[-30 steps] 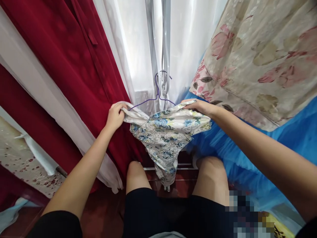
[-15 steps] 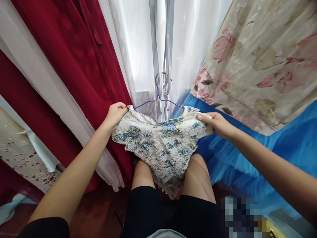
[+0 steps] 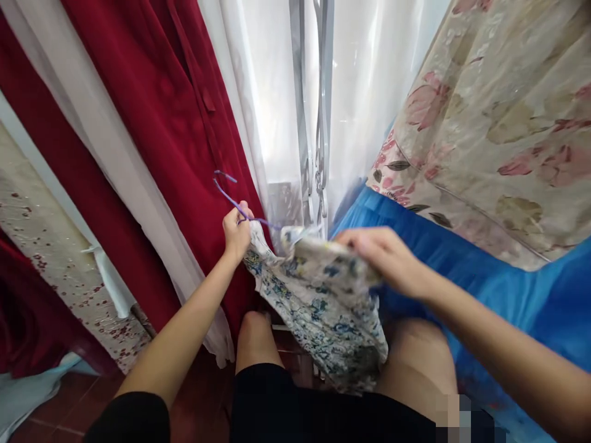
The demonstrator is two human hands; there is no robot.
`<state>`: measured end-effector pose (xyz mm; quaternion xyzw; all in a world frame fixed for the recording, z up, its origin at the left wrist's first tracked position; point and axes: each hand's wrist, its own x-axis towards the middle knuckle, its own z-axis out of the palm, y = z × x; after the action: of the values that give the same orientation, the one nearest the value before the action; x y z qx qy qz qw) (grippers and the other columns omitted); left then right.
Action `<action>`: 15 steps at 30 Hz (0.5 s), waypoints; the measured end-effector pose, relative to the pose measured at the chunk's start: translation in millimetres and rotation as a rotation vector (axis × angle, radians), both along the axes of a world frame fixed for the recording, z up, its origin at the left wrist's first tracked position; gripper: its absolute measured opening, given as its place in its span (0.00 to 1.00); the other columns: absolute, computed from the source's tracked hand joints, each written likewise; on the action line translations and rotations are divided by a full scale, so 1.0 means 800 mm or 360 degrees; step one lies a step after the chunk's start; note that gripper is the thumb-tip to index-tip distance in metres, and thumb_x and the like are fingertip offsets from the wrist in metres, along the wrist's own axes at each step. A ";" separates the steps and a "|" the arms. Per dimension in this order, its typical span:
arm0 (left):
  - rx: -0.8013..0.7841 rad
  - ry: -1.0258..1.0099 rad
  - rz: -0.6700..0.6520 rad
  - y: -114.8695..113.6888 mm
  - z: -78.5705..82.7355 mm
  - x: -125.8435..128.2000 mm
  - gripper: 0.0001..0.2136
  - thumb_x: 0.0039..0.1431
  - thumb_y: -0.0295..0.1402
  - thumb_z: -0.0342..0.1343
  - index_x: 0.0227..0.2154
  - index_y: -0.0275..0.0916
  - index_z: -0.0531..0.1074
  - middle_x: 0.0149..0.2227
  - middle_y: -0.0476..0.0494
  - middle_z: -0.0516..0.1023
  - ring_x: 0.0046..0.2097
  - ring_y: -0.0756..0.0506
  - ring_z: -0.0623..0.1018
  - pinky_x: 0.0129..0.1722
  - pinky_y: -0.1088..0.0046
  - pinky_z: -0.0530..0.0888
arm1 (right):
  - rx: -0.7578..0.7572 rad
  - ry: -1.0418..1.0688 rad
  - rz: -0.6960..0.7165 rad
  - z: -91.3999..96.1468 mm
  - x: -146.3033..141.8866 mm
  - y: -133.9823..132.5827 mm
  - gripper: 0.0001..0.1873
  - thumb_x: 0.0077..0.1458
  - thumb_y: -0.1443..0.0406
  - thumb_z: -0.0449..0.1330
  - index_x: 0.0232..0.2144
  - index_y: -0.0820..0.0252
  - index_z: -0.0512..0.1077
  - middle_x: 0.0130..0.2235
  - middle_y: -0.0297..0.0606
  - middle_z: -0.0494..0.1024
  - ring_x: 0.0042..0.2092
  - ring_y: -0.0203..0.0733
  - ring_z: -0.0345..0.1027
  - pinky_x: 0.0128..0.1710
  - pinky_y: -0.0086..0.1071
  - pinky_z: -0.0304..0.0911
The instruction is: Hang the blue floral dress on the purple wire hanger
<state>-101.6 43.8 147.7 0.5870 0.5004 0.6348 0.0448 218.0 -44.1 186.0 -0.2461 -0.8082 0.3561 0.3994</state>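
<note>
A white blouse with a blue flower print (image 3: 318, 307) hangs tilted over my knees, its lower end between them. My left hand (image 3: 237, 232) is closed around the purple wire hanger (image 3: 225, 195) below its hook, next to the blouse's neckline. The hook points up and to the left. My right hand (image 3: 385, 255), somewhat blurred, is closed on the shoulder of the blouse at the right. One arm of the hanger runs toward that shoulder, and its end is hidden by cloth or smeared by motion.
Red cloth (image 3: 184, 154) and pale cloth hang at the left. Behind the blouse is a white curtain (image 3: 272, 92) with grey ribbons (image 3: 318, 123). At the right, a floral fabric (image 3: 484, 135) hangs over blue tulle (image 3: 415, 246). Dark red floor tiles (image 3: 69, 400) show below.
My left hand has moved from the blouse's shoulder onto the hanger. The hanger has tipped left, and my right hand has drawn inward, with the blouse bunched and turned.
</note>
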 end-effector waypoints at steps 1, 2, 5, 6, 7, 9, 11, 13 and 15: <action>-0.0022 -0.0174 -0.0018 0.000 -0.006 -0.001 0.27 0.66 0.57 0.43 0.21 0.41 0.64 0.20 0.50 0.62 0.23 0.49 0.64 0.26 0.71 0.61 | 0.0099 -0.0091 0.0177 -0.013 -0.007 -0.013 0.26 0.67 0.46 0.51 0.40 0.57 0.80 0.37 0.41 0.81 0.40 0.47 0.76 0.41 0.37 0.70; -0.0055 -0.0304 -0.0059 -0.001 -0.009 -0.001 0.30 0.65 0.61 0.40 0.20 0.41 0.62 0.18 0.51 0.60 0.21 0.49 0.62 0.24 0.71 0.59 | 0.0189 -0.0165 0.0278 -0.026 -0.011 -0.022 0.23 0.67 0.48 0.52 0.45 0.56 0.79 0.42 0.42 0.81 0.44 0.48 0.75 0.46 0.39 0.69; -0.0238 -0.0525 -0.0375 -0.020 -0.006 0.022 0.35 0.62 0.67 0.28 0.17 0.42 0.57 0.16 0.50 0.55 0.19 0.50 0.57 0.22 0.70 0.57 | 0.0339 -0.0274 0.0265 -0.054 -0.009 -0.019 0.19 0.66 0.55 0.57 0.56 0.52 0.73 0.54 0.44 0.77 0.56 0.50 0.71 0.58 0.43 0.64; -0.0311 -0.0594 -0.0520 -0.030 -0.002 0.036 0.36 0.61 0.67 0.23 0.17 0.43 0.56 0.16 0.51 0.53 0.19 0.50 0.56 0.22 0.70 0.59 | 0.0340 -0.0258 0.0191 -0.060 -0.006 -0.010 0.20 0.66 0.56 0.58 0.58 0.52 0.71 0.57 0.44 0.75 0.59 0.51 0.68 0.61 0.45 0.62; -0.0389 -0.0661 -0.0671 -0.040 0.003 0.054 0.35 0.62 0.66 0.20 0.17 0.43 0.54 0.15 0.51 0.51 0.19 0.50 0.56 0.24 0.69 0.61 | 0.0315 -0.0216 0.0108 -0.066 -0.004 -0.001 0.22 0.66 0.56 0.57 0.59 0.51 0.69 0.59 0.44 0.74 0.61 0.52 0.66 0.62 0.46 0.60; -0.0571 -0.0782 -0.1012 -0.061 0.012 0.093 0.33 0.66 0.61 0.20 0.18 0.43 0.53 0.14 0.52 0.47 0.19 0.50 0.54 0.27 0.67 0.65 | 0.0170 -0.0137 -0.0013 -0.078 0.000 0.013 0.20 0.66 0.54 0.56 0.57 0.52 0.71 0.56 0.44 0.75 0.60 0.52 0.67 0.61 0.47 0.62; -0.0749 -0.0895 -0.1403 -0.079 0.015 0.131 0.31 0.69 0.58 0.29 0.18 0.42 0.56 0.14 0.54 0.45 0.18 0.51 0.54 0.27 0.67 0.66 | -0.0092 -0.0112 -0.0071 -0.094 0.002 0.014 0.17 0.66 0.50 0.55 0.43 0.54 0.75 0.43 0.40 0.79 0.48 0.50 0.73 0.48 0.41 0.70; -0.0877 -0.0984 -0.1722 -0.092 0.011 0.156 0.25 0.68 0.55 0.45 0.23 0.40 0.64 0.15 0.54 0.53 0.20 0.51 0.62 0.29 0.68 0.69 | -0.0335 -0.0064 -0.0139 -0.113 0.008 0.003 0.21 0.65 0.47 0.54 0.28 0.55 0.70 0.27 0.35 0.74 0.32 0.46 0.72 0.30 0.36 0.68; -0.0990 -0.1001 -0.1862 -0.098 0.000 0.167 0.17 0.61 0.50 0.59 0.33 0.40 0.71 0.23 0.50 0.70 0.29 0.48 0.75 0.36 0.68 0.74 | -0.0362 -0.0033 -0.0279 -0.132 0.023 -0.012 0.25 0.65 0.46 0.51 0.24 0.54 0.66 0.22 0.34 0.69 0.24 0.45 0.68 0.22 0.36 0.62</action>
<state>31.7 -34.8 147.7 0.5083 0.2256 0.4740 0.6826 236.5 -53.8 80.5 -0.3631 -0.7421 0.4065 0.3903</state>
